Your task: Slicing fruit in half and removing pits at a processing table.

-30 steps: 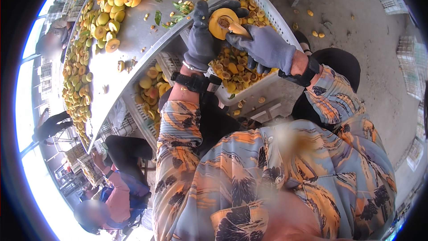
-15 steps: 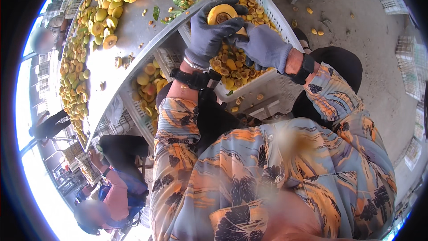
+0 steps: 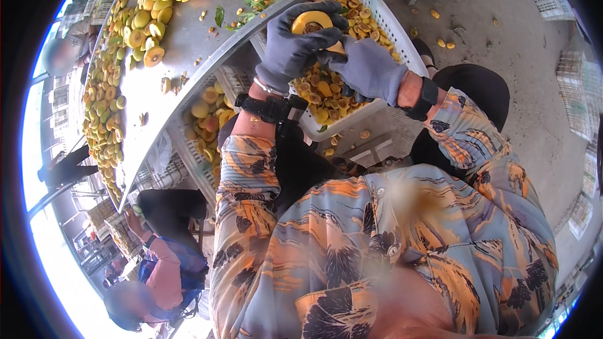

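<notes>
In my gloved left hand (image 3: 284, 47) I hold a cut yellow peach half (image 3: 303, 22), its cut face turned up and a brown hollow or stone at its centre. The fingers wrap round the fruit's edge. My gloved right hand (image 3: 372, 69) is closed right beside it, fingertips close to the left hand. Another bit of yellow fruit (image 3: 338, 46) shows between the two hands. What the right fingers grip is hidden. Below both hands stands a white plastic crate (image 3: 409, 51) full of small yellow-brown fruit pieces (image 3: 323, 88).
A metal table (image 3: 188, 44) curves along the left, bearing heaps of peach halves (image 3: 141, 37), loose bits and green leaves (image 3: 220, 16). A second crate of whole-looking fruit (image 3: 204, 110) sits under its edge. Fruit scraps (image 3: 441, 43) lie on the floor. A person in pink sleeves (image 3: 164, 276) sits lower left.
Both hands have shifted slightly left, and the peach half has tipped, so its cut face shows narrower. The right hand stays closed beside the left.
</notes>
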Demonstrator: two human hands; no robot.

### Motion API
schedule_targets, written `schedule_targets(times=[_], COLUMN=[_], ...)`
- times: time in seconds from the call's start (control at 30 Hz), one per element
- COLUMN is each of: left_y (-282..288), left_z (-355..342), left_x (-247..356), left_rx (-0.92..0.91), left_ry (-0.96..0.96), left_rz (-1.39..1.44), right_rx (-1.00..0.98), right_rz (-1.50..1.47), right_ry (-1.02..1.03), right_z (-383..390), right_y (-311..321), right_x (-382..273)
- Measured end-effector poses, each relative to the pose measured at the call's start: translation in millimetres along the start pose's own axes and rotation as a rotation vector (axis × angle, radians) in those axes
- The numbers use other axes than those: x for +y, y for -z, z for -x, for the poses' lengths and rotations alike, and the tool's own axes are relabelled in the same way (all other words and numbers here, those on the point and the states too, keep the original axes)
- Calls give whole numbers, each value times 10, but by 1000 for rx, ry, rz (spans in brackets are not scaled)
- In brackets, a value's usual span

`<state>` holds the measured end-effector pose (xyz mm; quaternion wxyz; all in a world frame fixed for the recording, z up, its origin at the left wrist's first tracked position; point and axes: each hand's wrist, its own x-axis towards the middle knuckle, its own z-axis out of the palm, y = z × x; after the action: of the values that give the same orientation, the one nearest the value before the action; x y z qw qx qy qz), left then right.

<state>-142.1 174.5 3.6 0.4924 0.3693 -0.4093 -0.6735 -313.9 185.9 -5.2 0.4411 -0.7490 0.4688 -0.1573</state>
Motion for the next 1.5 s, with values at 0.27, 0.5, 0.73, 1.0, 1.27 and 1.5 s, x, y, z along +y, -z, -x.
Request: schedule_targets(times=[0.27, 0.5, 0.73, 1.0, 1.27, 1.5], left_y=[79, 250, 44, 70, 349, 318], left_z=[12, -189, -50, -79, -233, -262], left_x=[40, -404, -134, -110, -405, -404], left_rx=[-18, 284, 273, -130, 135, -40], left_ry=[-24, -1103, -282, -256, -89, -56], left_rz=[-263, -1028, -6, 99, -18, 306], right_rx=[-254, -303, -373, -367, -457, -756], right_rz=[-398, -761, -793, -946, -893, -1229], right_ry=[-216, -382, -405, -469, -365, -467], right_z=[41, -7, 39, 28, 39, 30], right_y=[85, 162, 70, 149, 197, 233], right_x=[-179, -220, -278, -276, -221, -61])
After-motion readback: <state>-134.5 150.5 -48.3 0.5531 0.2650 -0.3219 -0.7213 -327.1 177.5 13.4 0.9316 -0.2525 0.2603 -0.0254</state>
